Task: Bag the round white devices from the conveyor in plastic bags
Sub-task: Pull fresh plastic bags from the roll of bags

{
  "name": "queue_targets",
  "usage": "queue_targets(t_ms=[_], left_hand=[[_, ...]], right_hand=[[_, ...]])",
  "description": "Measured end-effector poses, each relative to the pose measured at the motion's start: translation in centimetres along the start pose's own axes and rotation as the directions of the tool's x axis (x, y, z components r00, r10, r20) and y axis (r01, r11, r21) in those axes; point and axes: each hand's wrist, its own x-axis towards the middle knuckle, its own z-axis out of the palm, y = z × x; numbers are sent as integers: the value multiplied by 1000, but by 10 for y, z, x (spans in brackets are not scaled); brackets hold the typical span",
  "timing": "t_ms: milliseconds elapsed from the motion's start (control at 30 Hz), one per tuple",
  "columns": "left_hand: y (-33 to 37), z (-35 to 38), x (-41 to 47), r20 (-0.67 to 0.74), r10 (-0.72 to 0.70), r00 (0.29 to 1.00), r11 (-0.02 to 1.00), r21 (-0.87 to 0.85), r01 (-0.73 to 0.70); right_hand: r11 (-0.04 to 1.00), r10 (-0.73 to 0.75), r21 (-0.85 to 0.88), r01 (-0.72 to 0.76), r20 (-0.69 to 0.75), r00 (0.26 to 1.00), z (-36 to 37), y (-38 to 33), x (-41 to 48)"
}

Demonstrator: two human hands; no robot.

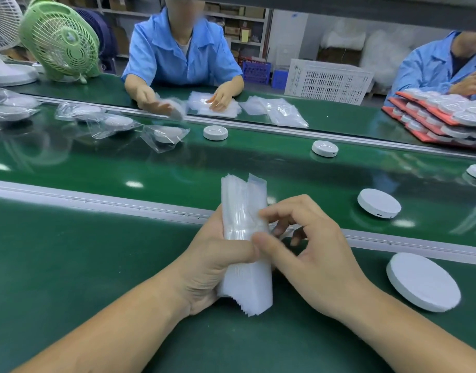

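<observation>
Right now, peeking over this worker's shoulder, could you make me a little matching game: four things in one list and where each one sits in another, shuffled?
Things
1. stack of plastic bags
2. green fan
3. white crate
4. nearest round white device

Places
A. lying on the near table, at the right
B. far left, across the belt
C. gripped in the left hand
D. behind the far table, right of centre

Pairs: 1-C, 2-B, 3-D, 4-A
</observation>
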Motion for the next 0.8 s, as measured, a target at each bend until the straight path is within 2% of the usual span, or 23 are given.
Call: queue_targets(t_ms=[33, 167, 233, 300, 467, 667, 800], left_hand=[[0, 0, -1, 12, 5, 1000, 1000, -9, -5], [-2, -2, 0, 21, -4, 1000, 1000, -16, 4], [-3, -2, 1, 17, -5, 1000, 1000, 0, 5], [-3, -1, 1, 17, -3, 1000, 1000, 16, 3], [-4, -2, 1, 14, -10, 1000, 999, 36, 10], [-5, -2, 3, 23, 7, 1000, 999, 51, -8], [-6, -3, 3, 20, 19, 1000, 999, 47, -20]], right_hand=[[999, -25, -26, 25, -11, 1000, 0, 1, -1], [996, -26, 78, 31, -65, 998, 0, 5, 0], [999, -50, -2, 50, -83, 995, 1, 8, 0], [985, -100, -152, 85, -96, 990, 0, 9, -1], [884, -207, -441, 156, -70, 976, -2, 5, -1], [798, -280, -562, 218, -25, 960, -7, 2, 0], [773, -260, -602, 202, -10, 966, -12, -2, 3]])
